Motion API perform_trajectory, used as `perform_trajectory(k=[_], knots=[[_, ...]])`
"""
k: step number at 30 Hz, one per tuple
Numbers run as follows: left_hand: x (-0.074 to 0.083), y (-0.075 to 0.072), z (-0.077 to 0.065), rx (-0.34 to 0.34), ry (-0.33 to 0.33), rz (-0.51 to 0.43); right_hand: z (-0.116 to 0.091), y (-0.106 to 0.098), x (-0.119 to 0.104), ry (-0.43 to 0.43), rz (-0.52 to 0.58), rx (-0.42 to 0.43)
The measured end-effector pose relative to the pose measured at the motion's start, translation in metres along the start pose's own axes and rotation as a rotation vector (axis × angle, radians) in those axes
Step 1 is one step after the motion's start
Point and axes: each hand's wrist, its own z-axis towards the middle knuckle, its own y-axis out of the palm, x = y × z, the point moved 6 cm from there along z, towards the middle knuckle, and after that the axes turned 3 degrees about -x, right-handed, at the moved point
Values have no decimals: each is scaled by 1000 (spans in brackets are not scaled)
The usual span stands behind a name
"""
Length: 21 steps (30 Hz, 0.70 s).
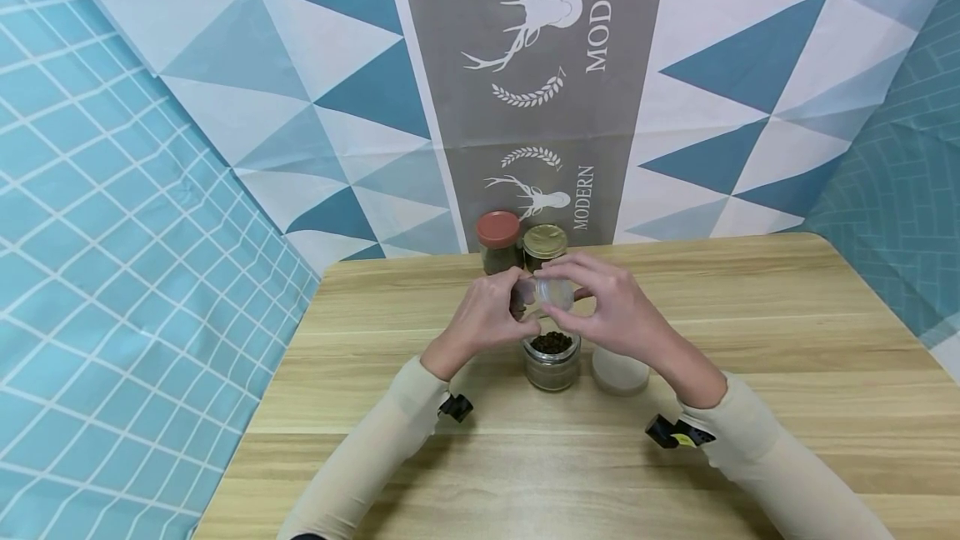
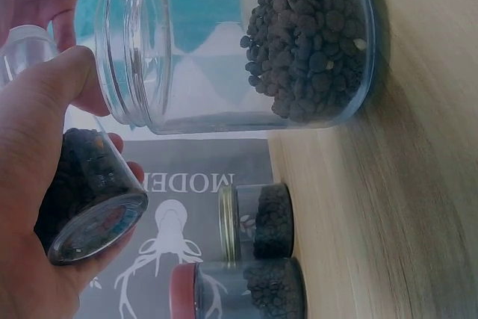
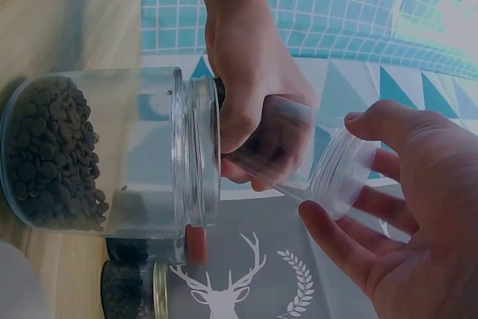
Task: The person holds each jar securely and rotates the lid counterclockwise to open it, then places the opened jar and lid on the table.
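Observation:
My left hand (image 1: 480,311) grips a small clear jar (image 2: 101,192) around its body, tilted, with dark pellets inside. At the jar's mouth, the thumb and fingers of my right hand (image 1: 611,307) pinch a clear, ridged screw lid (image 3: 342,173). Whether the lid is screwed tight I cannot tell. Just below both hands, a larger glass jar (image 1: 552,369) stands upright and uncovered on the table. Dark pellets (image 2: 310,42) fill its lower part. Beside it on the right lies a round whitish lid (image 1: 621,373), partly below my right hand.
Behind the hands stand a jar with a red lid (image 1: 498,229) and a jar with a gold lid (image 1: 545,241), both holding dark pellets. A patterned cloth (image 1: 360,107) hangs behind the wooden table (image 1: 487,473).

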Motion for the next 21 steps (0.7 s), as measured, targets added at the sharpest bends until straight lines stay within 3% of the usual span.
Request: perform_trajectory(k=[9, 21], knots=[[0, 0, -1, 6, 15, -11, -4, 0, -4, -168, -63, -21], [-2, 1, 0, -8, -1, -27, -5, 1, -5, -209, -46, -50]])
